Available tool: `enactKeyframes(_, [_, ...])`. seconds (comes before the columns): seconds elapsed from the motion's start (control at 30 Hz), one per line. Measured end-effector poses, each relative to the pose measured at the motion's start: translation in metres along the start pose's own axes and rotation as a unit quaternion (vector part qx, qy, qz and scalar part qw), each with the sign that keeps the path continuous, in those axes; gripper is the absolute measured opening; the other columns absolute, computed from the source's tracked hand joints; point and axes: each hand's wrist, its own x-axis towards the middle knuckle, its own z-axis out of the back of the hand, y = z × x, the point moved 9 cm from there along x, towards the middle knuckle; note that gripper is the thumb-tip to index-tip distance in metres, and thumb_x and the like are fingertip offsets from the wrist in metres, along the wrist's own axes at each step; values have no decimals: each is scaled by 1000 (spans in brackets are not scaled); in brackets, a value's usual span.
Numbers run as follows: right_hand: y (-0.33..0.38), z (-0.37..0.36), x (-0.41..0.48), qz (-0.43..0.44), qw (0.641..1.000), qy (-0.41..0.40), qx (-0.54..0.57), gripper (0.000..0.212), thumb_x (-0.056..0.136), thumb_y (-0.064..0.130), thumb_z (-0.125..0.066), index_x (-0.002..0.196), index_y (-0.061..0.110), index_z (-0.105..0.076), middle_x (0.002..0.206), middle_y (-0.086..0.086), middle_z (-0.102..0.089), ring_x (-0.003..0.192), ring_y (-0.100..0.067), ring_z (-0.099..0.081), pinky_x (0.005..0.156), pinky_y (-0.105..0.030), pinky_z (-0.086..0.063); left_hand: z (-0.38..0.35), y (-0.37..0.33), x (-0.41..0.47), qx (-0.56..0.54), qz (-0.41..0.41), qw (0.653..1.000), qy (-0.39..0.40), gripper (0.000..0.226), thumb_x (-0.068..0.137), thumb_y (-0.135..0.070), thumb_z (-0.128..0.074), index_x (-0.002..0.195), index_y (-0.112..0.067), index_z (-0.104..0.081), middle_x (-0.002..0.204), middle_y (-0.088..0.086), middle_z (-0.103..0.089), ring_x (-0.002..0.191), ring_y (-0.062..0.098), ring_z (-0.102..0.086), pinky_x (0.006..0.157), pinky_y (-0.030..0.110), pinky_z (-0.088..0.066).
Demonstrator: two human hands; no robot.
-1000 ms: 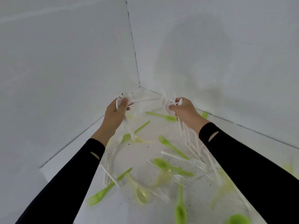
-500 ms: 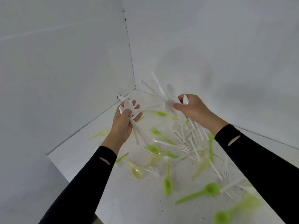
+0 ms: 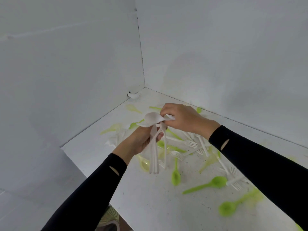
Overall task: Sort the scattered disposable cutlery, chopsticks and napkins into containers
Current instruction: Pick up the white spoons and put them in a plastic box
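Head view: my left hand (image 3: 138, 142) is curled tight round a bundle of white spoons (image 3: 154, 157). Bowls fan out just above my fingers and handles hang straight down below them. My right hand (image 3: 183, 118) pinches the top of the same bundle, fingertips pressed together and close against the left-hand fingers. Beneath and beyond both hands, on the white table (image 3: 150, 205), green spoons (image 3: 209, 184) and white forks (image 3: 191, 144) lie loose and crossed. One green spoon lies just right of the hanging handle tips.
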Motion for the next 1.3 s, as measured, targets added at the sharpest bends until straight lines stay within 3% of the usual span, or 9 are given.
enactKeyframes(0.37, [11, -49, 8, -15, 999, 23, 33, 18, 88, 22, -66, 105, 21, -69, 106, 11, -65, 94, -14, -59, 76, -32, -47, 23, 42, -21, -116, 78, 990, -3, 16, 89, -19, -62, 103, -10, -61, 81, 2, -61, 62, 7, -51, 52, 13, -46])
enactKeyframes(0.5, [-11, -50, 6, -85, 989, -24, 116, 24, 92, 38, -65, 80, 18, -57, 72, 8, -55, 62, -13, -50, 59, -30, -38, 48, 37, -30, -98, 54, 993, -42, 32, 99, 0, -44, 128, -11, -50, 89, 10, -63, 70, 16, -62, 57, 19, -54])
enactKeyframes(0.57, [-23, -54, 4, -126, 982, -21, 137, 17, 95, 37, -59, 90, 21, -60, 70, 8, -64, 52, -7, -53, 58, -30, -45, 76, 24, -36, -90, 30, 991, -99, 46, 96, 9, -35, 129, -19, -52, 96, 15, -65, 66, 18, -64, 53, 21, -54])
enactKeyframes(0.7, [-36, -80, 1, -190, 971, 13, 145, 20, 98, 32, -52, 112, 18, -55, 71, 0, -64, 50, -17, -67, 68, -37, -58, 153, -9, -48, 3, -37, 969, -246, 22, 97, 3, -45, 107, -13, -57, 95, 13, -60, 58, 15, -52, 44, 19, -46])
enactKeyframes(0.83, [-44, -111, 14, -238, 966, 55, 87, 28, 94, 27, -53, 121, 18, -55, 93, -2, -62, 74, -29, -63, 71, -37, -54, 220, -19, -64, 163, -28, 924, -343, 13, 87, -9, -71, 94, -11, -60, 78, 5, -53, 52, 14, -43, 38, 20, -38])
enactKeyframes(0.9, [-43, -122, 24, -243, 966, 72, 42, 23, 90, 22, -54, 111, 16, -60, 91, 0, -58, 84, -26, -57, 68, -30, -43, 236, -15, -67, 254, -1, 900, -355, 13, 86, -15, -73, 89, -8, -62, 73, 5, -53, 54, 17, -45, 40, 21, -39])
enactKeyframes(1.03, [-33, -152, 51, -231, 969, 85, 30, 10, 92, 17, -49, 83, 13, -49, 75, -2, -54, 66, -24, -53, 48, -27, -31, 247, -10, -59, 464, 30, 808, -363, 15, 87, -25, -69, 86, -11, -69, 73, 4, -63, 62, 26, -61, 54, 23, -47])
enactKeyframes(1.13, [-21, -173, 77, -202, 974, 102, 23, 8, 92, 15, -46, 95, 16, -54, 84, -3, -57, 77, -27, -56, 57, -27, -35, 247, -3, -44, 544, 31, 767, -339, 22, 85, -32, -72, 96, -12, -69, 99, 6, -68, 97, 25, -61, 76, 24, -39])
enactKeyframes(1.3, [-8, -207, 123, -156, 978, 137, -18, 27, 97, 18, -44, 123, 15, -52, 114, -7, -60, 102, -29, -58, 73, -31, -37, 256, 12, -24, 559, 82, 758, -325, 53, 79, -50, -75, 117, -15, -61, 115, 7, -59, 109, 24, -56, 82, 28, -41])
